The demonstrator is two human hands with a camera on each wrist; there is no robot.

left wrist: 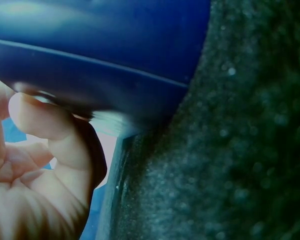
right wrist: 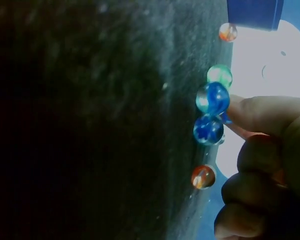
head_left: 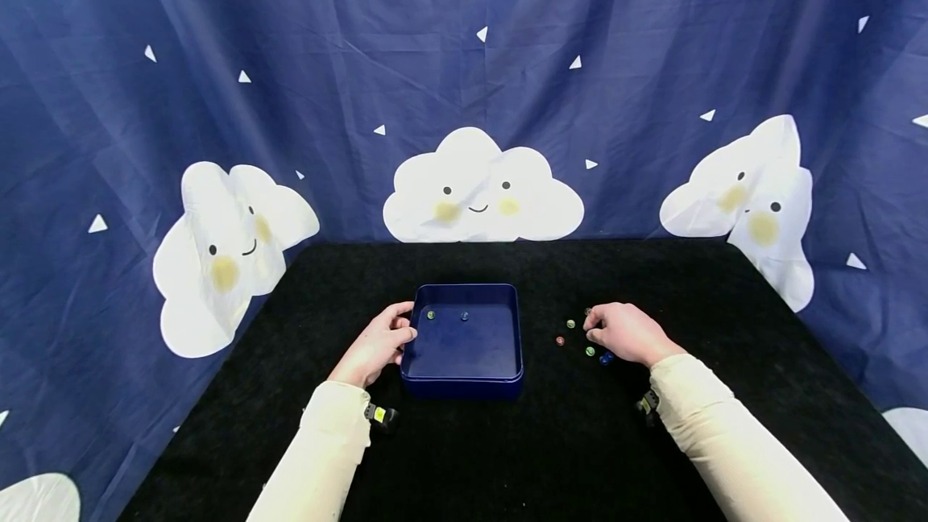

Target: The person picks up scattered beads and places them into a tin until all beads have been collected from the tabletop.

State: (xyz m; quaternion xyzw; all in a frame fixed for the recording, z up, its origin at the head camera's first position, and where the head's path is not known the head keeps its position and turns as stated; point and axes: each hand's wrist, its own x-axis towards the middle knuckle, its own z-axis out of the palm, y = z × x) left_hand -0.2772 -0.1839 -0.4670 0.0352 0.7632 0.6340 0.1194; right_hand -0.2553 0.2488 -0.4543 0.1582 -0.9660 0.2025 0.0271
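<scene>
In the head view my left hand [head_left: 379, 343] holds a square dark blue box [head_left: 464, 389] by its left wall, thumb near the rim. The left wrist view has the thumb [left wrist: 42, 117] against the box's side [left wrist: 105, 30]. Inside, a green marble [head_left: 431, 315] and a bluish one [head_left: 465, 316] lie toward the back. To the right, my right hand [head_left: 625, 332] is low among marbles, thumb and forefinger pinched together. A bit of a blue marble [right wrist: 226, 118] shows at those fingertips, mostly hidden. Two blue marbles [right wrist: 208, 129] sit close by.
Around the right hand lie a red-orange marble [head_left: 560, 341], green marbles [head_left: 590, 351] and a brownish-orange marble [head_left: 588, 312]. A black cloth [head_left: 464, 466] covers the table. Behind it hangs a blue curtain [head_left: 435, 47] with white clouds.
</scene>
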